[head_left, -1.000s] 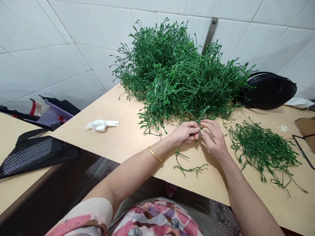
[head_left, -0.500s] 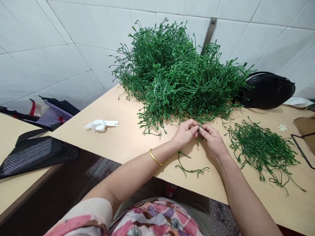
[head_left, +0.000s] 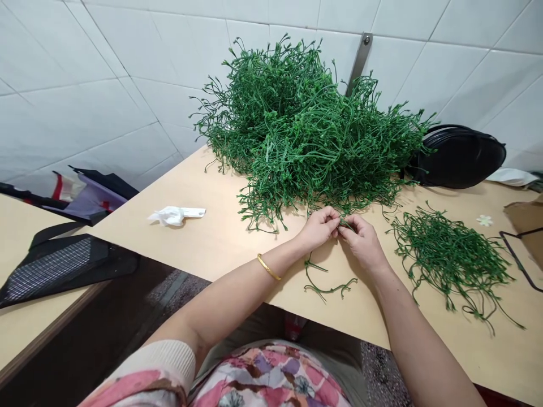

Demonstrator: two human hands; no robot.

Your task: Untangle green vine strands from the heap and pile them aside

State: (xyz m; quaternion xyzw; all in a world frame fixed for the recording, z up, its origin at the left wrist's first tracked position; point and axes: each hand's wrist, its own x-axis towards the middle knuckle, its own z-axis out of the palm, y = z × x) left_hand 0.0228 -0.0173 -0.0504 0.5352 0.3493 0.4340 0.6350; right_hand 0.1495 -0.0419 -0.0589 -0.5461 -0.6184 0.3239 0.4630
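My left hand (head_left: 321, 226) and my right hand (head_left: 360, 237) meet at the front edge of a big heap of green artificial stems (head_left: 314, 130). Between their pinched fingertips is a thin green plastic stem (head_left: 345, 224), mostly covered by the fingers. Both hands are closed on it. Just below them on the table, near its front edge, lies a loose branched green stem (head_left: 326, 289) with a short piece by it. A smaller pile of the same stems (head_left: 452, 254) rests to the right of my right hand.
A crumpled white tissue (head_left: 172, 216) lies on the table (head_left: 220, 249) at left. Behind the small pile sit a black round bag (head_left: 460, 155) and a white flower piece (head_left: 484, 220). A cardboard piece (head_left: 526, 226) is at far right, a black mesh bag (head_left: 55, 265) at far left.
The fingertips have shifted slightly on the stem, and a bit more of it shows at my right fingers. The view has moved a little; the piles stay as they were.
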